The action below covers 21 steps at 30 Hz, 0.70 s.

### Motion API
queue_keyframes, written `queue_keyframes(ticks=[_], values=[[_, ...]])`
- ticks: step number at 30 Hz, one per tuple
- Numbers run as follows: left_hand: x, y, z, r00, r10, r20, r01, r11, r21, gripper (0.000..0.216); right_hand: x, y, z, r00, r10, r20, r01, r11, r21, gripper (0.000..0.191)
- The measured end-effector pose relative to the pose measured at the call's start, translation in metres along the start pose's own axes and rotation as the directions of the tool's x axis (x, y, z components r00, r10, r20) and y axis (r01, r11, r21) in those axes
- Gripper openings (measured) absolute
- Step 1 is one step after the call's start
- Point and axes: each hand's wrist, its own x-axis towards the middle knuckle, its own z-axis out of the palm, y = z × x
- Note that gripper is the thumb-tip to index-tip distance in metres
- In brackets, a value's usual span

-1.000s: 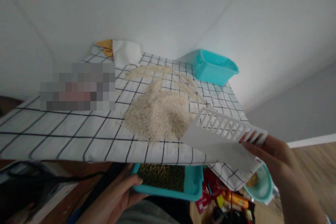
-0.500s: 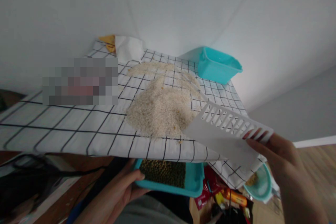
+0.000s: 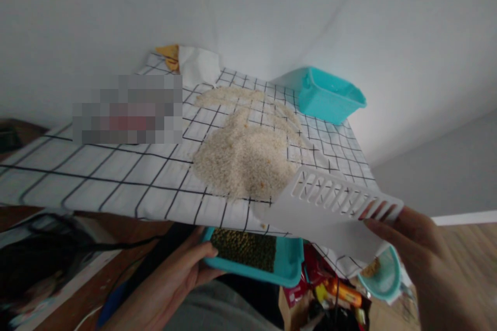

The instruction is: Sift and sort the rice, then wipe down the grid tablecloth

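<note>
My left hand grips the left end of a turquoise plastic tub, thumb over its rim. Small green-brown, bean-like pieces fill much of that tub, which sits just below the table's front edge. In my right hand is a thin white plastic panel with a row of slots, pinched at its right end. The panel slants over the front edge, its left tip close to a heap of pale, rice-like grains on the checked cloth.
Another turquoise tub stands at the table's back right. A white cloth-like item and a yellow piece lie at the back left, near a blurred-out patch. Below right are a turquoise basin and packets.
The white panel has come down toward the table's front edge, away from the heap. My left hand and the tub stay nearly in place; the view has shifted slightly.
</note>
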Motion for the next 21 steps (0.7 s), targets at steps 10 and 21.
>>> queue_keyframes(ticks=[10,21], values=[[0.001,0.003,-0.005,1.000,-0.022,-0.010,0.022,1.000,-0.009,0.013,0.030,-0.007,0.025,0.983,-0.170,-0.063,0.173,0.984,0.046,0.025],[-0.003,0.008,-0.001,0.998,0.016,-0.056,-0.015,1.000,0.027,0.021,0.017,-0.021,0.026,0.994,-0.100,-0.032,0.101,0.995,0.023,0.029]])
